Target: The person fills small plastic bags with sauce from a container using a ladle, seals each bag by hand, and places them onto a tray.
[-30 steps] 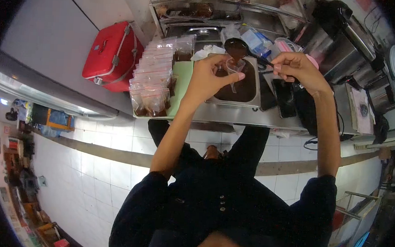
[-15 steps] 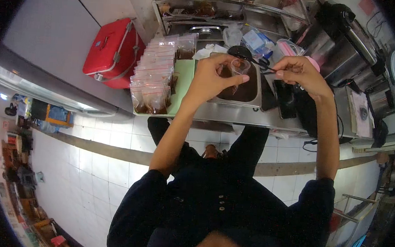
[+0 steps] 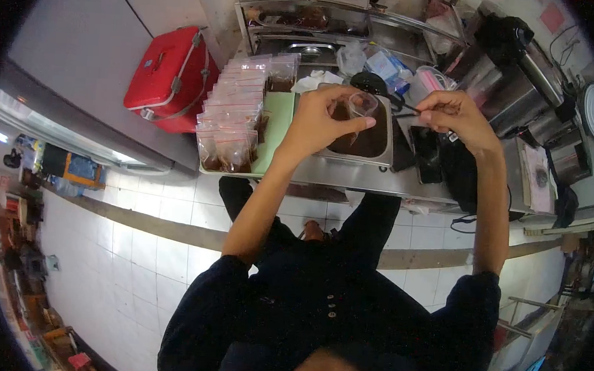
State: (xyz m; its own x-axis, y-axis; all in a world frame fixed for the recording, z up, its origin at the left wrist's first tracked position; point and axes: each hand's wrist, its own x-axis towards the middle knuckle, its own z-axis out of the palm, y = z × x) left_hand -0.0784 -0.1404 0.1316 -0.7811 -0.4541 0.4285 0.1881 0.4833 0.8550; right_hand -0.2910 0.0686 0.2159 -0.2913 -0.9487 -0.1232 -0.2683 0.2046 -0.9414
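My left hand (image 3: 324, 122) grips a small clear plastic bag (image 3: 363, 106), its round mouth held open over a steel pan (image 3: 386, 149) of dark brown sauce (image 3: 357, 146). My right hand (image 3: 457, 119) is closed around the thin dark handle of a black ladle (image 3: 368, 82). The ladle's bowl is just behind the bag's mouth, above the far part of the pan. What the bowl contains cannot be made out. To the left, filled zip bags (image 3: 235, 148) of brown sauce stand in rows on a pale green tray (image 3: 281, 116).
A red cooler box (image 3: 168, 75) stands left of the bags. On the counter's right lie a phone (image 3: 428, 156) and a black bag (image 3: 464, 172). Large steel pots (image 3: 531, 87) stand at the back right. A metal rack (image 3: 360, 43) with trays rises behind the pan.
The ladle has shifted slightly to the right and down, and my right hand has dropped a little with it. My left hand still keeps the bag over the pan.
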